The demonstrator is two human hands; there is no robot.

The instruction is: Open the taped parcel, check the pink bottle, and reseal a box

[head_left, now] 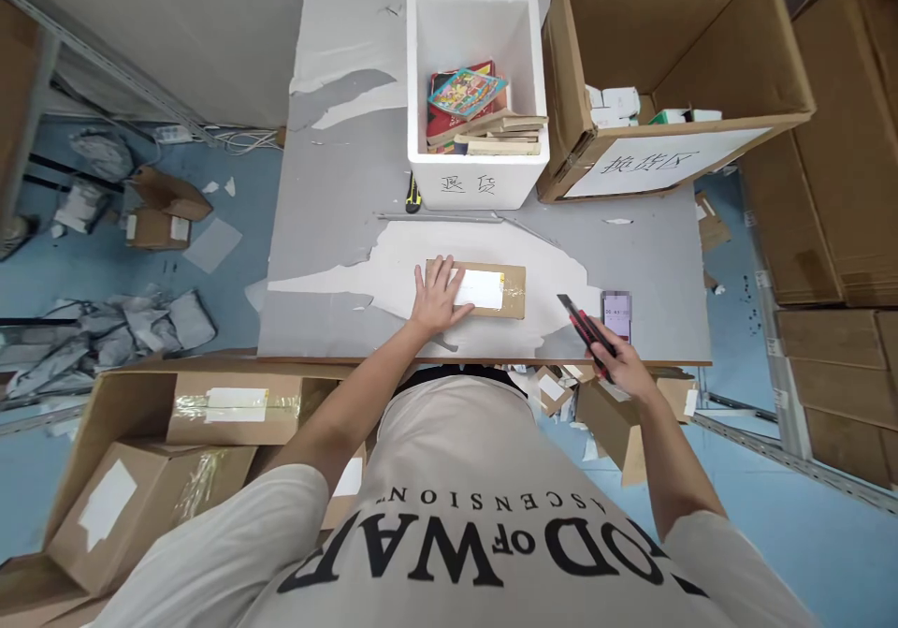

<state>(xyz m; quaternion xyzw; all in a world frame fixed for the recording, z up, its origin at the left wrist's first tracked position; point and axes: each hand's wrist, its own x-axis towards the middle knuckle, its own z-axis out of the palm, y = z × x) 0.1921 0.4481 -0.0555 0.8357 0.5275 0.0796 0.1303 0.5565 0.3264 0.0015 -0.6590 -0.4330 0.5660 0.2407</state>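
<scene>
A small cardboard box (514, 302) with a white label and clear tape lies flat on the grey table (323, 169). My left hand (439, 299) rests on the box's left end, fingers spread out over it. At the right, my right hand (627, 366) is wrapped round a red and black utility knife (589, 333). The knife's blade end points up and left, away from the box. Just beyond that hand lies a phone (616, 314) with a timer on its screen, partly covered by the fingers.
A white foam box (467, 183) holding books (469, 94) stands at the table's back. Beside it is a large open carton (572, 160) with small boxes inside. A yellow and black cutter (413, 195) lies near the foam box. Cartons (231, 408) crowd the lower left.
</scene>
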